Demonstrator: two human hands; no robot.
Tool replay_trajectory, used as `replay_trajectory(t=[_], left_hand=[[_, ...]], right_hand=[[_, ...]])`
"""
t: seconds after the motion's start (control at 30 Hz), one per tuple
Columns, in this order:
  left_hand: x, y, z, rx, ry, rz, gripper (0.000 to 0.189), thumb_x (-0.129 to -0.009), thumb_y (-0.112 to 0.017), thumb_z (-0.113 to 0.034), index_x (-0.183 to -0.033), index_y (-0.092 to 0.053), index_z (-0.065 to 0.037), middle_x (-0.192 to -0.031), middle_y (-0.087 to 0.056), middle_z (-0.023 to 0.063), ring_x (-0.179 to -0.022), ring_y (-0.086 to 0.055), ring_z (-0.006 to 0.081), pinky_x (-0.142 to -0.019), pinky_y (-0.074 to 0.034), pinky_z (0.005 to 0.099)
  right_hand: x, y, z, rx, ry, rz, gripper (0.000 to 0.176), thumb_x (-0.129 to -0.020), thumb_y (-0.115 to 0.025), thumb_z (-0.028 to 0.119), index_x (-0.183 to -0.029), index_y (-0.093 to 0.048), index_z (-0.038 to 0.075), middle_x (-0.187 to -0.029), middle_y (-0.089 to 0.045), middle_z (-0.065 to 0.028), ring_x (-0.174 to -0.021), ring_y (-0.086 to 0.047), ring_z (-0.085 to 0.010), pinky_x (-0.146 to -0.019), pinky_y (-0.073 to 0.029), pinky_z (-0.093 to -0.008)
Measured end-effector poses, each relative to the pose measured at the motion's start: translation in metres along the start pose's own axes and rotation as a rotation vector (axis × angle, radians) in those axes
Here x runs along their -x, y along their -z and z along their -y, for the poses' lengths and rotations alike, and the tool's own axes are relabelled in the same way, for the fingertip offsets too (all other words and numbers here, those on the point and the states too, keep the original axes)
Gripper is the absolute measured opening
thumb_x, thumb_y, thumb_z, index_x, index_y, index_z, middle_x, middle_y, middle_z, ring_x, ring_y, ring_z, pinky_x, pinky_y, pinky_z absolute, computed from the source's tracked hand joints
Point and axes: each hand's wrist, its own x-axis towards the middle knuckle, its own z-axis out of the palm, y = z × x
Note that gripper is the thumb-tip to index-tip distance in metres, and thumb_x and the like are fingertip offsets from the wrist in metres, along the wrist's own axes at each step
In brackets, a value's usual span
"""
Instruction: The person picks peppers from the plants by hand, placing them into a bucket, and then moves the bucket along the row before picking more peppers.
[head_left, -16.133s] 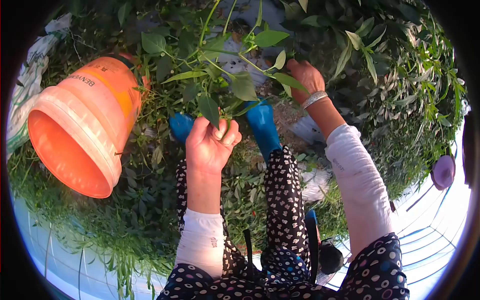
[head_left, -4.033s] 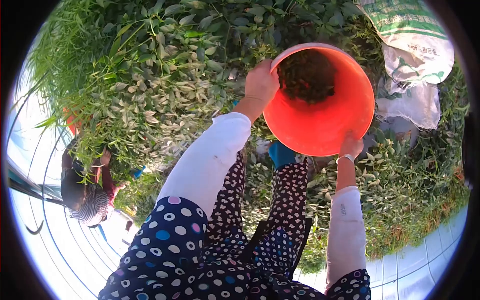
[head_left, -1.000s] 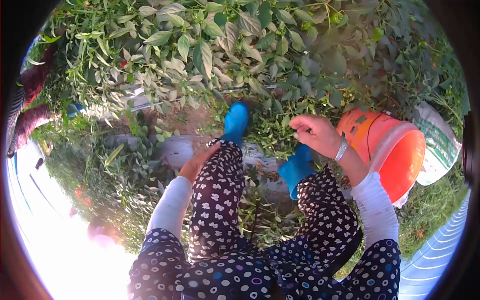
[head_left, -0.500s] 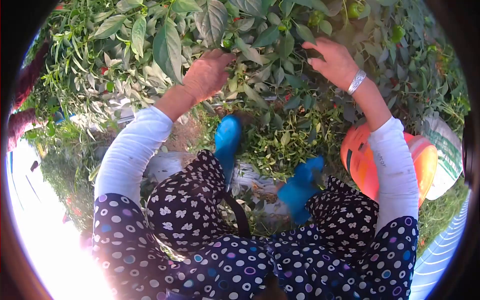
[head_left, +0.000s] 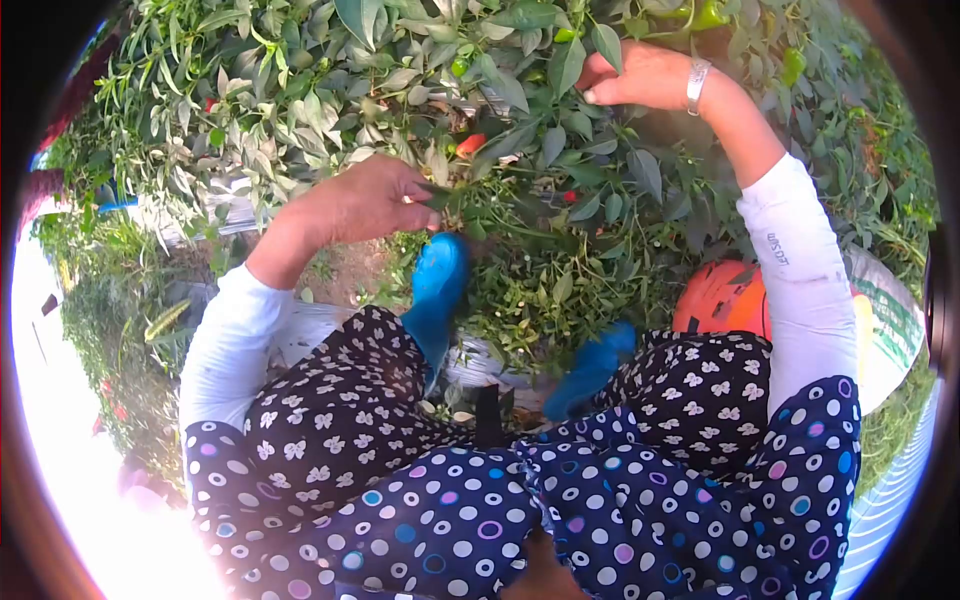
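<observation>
My left hand (head_left: 372,200) is low at the front of the pepper plants (head_left: 330,110), thumb and fingers pinched on a green stem (head_left: 442,190). Just above it hangs a red pepper (head_left: 470,146) among the leaves. My right hand (head_left: 645,78), with a silver bracelet at the wrist, reaches higher into the foliage. Its fingers are curled together, and a leaf (head_left: 606,48) partly covers them, so what they hold cannot be made out. Green peppers (head_left: 710,14) hang above and to the right of this hand.
At my right, partly behind my forearm, stands an orange-red bucket (head_left: 715,295) beside a white and green sack (head_left: 885,310). Blue boots (head_left: 436,280) are on my feet, close to the low plants (head_left: 540,300). Pale plastic sheeting (head_left: 230,205) covers some ground.
My left hand has come down and left, out of the upper leaves, and now pinches a stem. My right hand has moved slightly up and left. The red pepper has come into sight.
</observation>
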Motion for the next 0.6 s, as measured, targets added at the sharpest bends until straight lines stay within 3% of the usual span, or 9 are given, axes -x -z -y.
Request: replay_trajectory(t=[0.03,0.07,0.1,0.17,0.27,0.33,0.47,0.53,0.6], left_hand=[[0.008,-0.008,-0.008,-0.058,-0.179,-0.107,0.025,-0.078,-0.061,-0.025,-0.094,-0.065,-0.006,-0.083,-0.061,0.016,-0.081,-0.06,0.0328,-0.071,-0.046,0.0398],[0.014,-0.014,-0.015,-0.116,-0.354,-0.215,0.024,-0.078,-0.061,-0.025,-0.091,-0.065,-0.005,-0.076,-0.061,0.017,-0.077,-0.06,0.0333,-0.068,-0.046,0.0398],[0.016,-0.017,-0.024,-0.112,-0.354,-0.22,0.024,-0.078,-0.061,-0.025,-0.091,-0.065,-0.005,-0.076,-0.061,0.017,-0.077,-0.06,0.0333,-0.068,-0.046,0.0398],[0.013,-0.02,-0.049,-0.214,-0.368,-0.023,0.019,-0.076,-0.064,-0.017,-0.086,-0.06,-0.001,-0.074,-0.054,0.0143,-0.076,-0.055,0.0321,-0.067,-0.044,0.0404],[0.005,-0.009,-0.067,-0.282,-0.374,-0.044,0.026,-0.075,-0.065,-0.017,-0.097,-0.061,-0.003,-0.082,-0.059,0.0138,-0.08,-0.057,0.0318,-0.071,-0.045,0.0396],[-0.009,0.001,-0.072,-0.326,-0.442,-0.219,0.035,-0.076,-0.064,-0.016,-0.11,-0.058,-0.006,-0.084,-0.062,0.0124,-0.079,-0.06,0.0276,-0.071,-0.047,0.0347],[-0.042,0.019,-0.116,-0.169,-0.451,-0.334,0.033,-0.078,-0.062,-0.013,-0.11,-0.057,-0.005,-0.081,-0.062,0.0106,-0.073,-0.061,0.0199,-0.067,-0.048,0.0308],[-0.058,0.021,-0.139,-0.186,-0.595,-0.56,0.029,-0.082,-0.056,-0.011,-0.111,-0.057,-0.006,-0.084,-0.063,0.0057,-0.071,-0.059,0.0123,-0.064,-0.048,0.0278],[-0.092,0.027,-0.151,0.013,-0.626,-0.51,0.028,-0.083,-0.055,-0.012,-0.11,-0.057,-0.005,-0.085,-0.063,0.0035,-0.072,-0.058,0.0108,-0.063,-0.048,0.0268]], right_hand=[[-0.001,-0.008,0.002,0.121,0.004,-0.018,0.051,-0.076,-0.058,0.041,-0.112,-0.055,0.006,-0.104,-0.06,-0.0171,-0.095,-0.059,-0.0256,-0.082,-0.046,-0.0343],[0.005,-0.018,0.014,0.166,-0.065,-0.024,0.046,-0.074,-0.063,0.036,-0.103,-0.058,0.0,-0.094,-0.061,-0.0152,-0.087,-0.059,-0.0274,-0.078,-0.045,-0.0358],[0.001,-0.035,0.006,0.197,0.127,0.009,0.047,-0.07,-0.066,0.034,-0.104,-0.057,0.003,-0.09,-0.059,-0.0174,-0.087,-0.058,-0.0303,-0.078,-0.045,-0.0381],[0.014,-0.068,0.001,0.251,0.288,0.013,0.047,-0.066,-0.069,0.026,-0.107,-0.055,0.006,-0.088,-0.059,-0.0178,-0.085,-0.057,-0.0325,-0.079,-0.044,-0.0394],[0.033,-0.087,0.0,0.265,0.257,0.048,0.052,-0.065,-0.067,0.01,-0.114,-0.051,0.008,-0.086,-0.059,-0.0154,-0.082,-0.058,-0.0306,-0.077,-0.046,-0.0388],[0.042,-0.078,-0.001,0.172,0.228,0.017,0.052,-0.064,-0.067,0.011,-0.114,-0.051,0.008,-0.085,-0.06,-0.0175,-0.083,-0.059,-0.0324,-0.076,-0.047,-0.0398],[0.074,-0.054,0.007,-0.02,0.076,0.069,0.066,-0.063,-0.068,0.014,-0.124,-0.044,0.008,-0.087,-0.061,-0.0183,-0.081,-0.061,-0.0298,-0.075,-0.047,-0.0381],[0.093,-0.042,0.008,-0.069,0.056,0.164,0.066,-0.064,-0.069,0.021,-0.124,-0.046,0.008,-0.091,-0.062,-0.0164,-0.082,-0.061,-0.0264,-0.076,-0.047,-0.0354],[0.103,-0.035,-0.003,-0.109,0.086,0.172,0.06,-0.065,-0.069,0.023,-0.12,-0.051,0.007,-0.093,-0.063,-0.0152,-0.085,-0.06,-0.0254,-0.078,-0.046,-0.0344]])
